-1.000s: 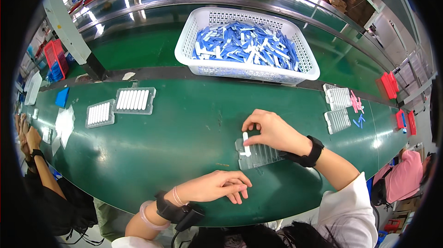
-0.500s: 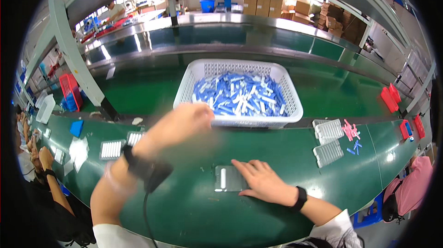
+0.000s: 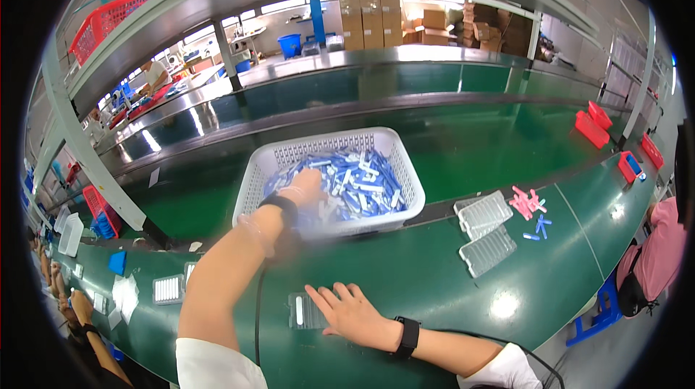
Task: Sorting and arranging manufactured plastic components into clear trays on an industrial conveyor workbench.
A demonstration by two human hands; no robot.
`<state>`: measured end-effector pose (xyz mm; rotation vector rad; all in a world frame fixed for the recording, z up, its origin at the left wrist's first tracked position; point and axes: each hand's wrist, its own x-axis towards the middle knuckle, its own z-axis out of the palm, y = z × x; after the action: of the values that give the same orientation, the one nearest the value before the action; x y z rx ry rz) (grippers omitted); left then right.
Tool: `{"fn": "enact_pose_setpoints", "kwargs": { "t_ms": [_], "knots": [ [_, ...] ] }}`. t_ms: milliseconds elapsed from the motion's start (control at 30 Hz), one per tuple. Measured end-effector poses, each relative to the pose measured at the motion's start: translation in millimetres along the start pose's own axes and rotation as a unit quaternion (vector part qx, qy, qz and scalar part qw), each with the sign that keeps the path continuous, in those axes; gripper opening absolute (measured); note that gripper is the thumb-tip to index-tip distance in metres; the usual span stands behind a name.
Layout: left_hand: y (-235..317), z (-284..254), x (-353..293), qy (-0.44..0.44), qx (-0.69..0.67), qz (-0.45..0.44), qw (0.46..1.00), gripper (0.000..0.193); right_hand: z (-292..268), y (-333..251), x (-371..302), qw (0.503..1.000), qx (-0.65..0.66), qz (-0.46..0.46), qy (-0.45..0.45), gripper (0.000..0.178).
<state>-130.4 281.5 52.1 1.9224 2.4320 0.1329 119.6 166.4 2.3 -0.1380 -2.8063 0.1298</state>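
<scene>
My left hand (image 3: 307,185) reaches into a white perforated basket (image 3: 250,172) heaped with small blue-and-white stick-shaped plastic pieces (image 3: 365,182). Its fingertips are down among the pieces and hidden, so their grip does not show. On the green tabletop nearer to me, my right hand (image 3: 358,316) lies with fingers stretched over a clear ribbed plastic tray (image 3: 311,320). One white piece (image 3: 299,311) sits in the tray's left part; the hand covers the right end. Both wrists wear dark bands.
To the right lie clear trays (image 3: 486,248), pink pieces (image 3: 527,203) and a few blue pieces (image 3: 541,226). On the left are a filled tray (image 3: 169,289), white sheets (image 3: 125,298) and a blue block (image 3: 117,262). Other people sit at both sides.
My left hand has moved forward from above the basket's near edge into the pieces. My right hand stays on the tray. The whole view has shifted and tilted.
</scene>
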Motion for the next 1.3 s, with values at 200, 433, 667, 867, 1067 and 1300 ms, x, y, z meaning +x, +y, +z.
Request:
{"fn": "enact_pose_setpoints", "kwargs": {
  "t_ms": [200,433,667,867,1067,1300],
  "knots": [
    [-5.8,2.1,-11.7,-0.051,-0.088,0.017,0.995,0.046,6.4,2.3,-2.0,1.0,-0.021,0.005,0.018,0.088],
    [17.6,-22.1,-32.8,-0.239,-0.07,0.014,0.968,0.048,4.0,1.8,-3.7,1.0,-0.011,0.001,0.003,0.085],
    [7.5,-0.7,-40.0,-0.121,0.006,0.108,0.987,0.042,7.5,-0.6,-2.6,1.0,0.008,-0.008,0.021,0.082],
    [5.7,-9.9,-39.0,-0.148,-0.027,0.129,0.98,0.036,7.2,1.6,-3.0,1.0,0.016,-0.005,0.016,0.081],
    [20.0,-16.9,-32.6,-0.227,0.028,0.135,0.964,0.032,3.5,0.5,-2.4,1.0,-0.006,-0.016,0.014,0.079],
    [-12.9,-23.9,-48.2,-0.091,-0.065,0.124,0.986,0.038,5.4,-0.1,-1.8,1.0,0.01,-0.012,0.015,0.078]
  ]
}}
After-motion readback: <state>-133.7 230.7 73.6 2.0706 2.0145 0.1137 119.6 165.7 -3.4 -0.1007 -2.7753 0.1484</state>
